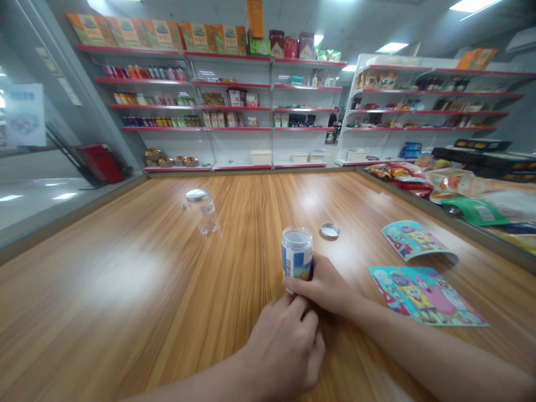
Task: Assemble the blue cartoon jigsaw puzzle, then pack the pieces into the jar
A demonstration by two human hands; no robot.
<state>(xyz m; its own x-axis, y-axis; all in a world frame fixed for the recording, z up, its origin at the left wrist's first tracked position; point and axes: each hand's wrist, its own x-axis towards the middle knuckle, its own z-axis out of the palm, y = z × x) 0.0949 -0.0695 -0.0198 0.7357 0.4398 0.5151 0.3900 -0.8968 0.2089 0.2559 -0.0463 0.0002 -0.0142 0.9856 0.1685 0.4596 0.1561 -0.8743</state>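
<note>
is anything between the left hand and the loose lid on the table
Yes: the right hand, holding the open jar, lies across the direct line from the left hand to the loose lid, which rests beyond them.

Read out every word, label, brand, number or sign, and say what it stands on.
Nothing can be read for certain.
Open jar in the right hand: barcode and print, too small.
Lidded jar: print too small.
Orange boxes: lettering blurred.
White sheet at far left: blurred.
Green packet: print blurred.
</note>
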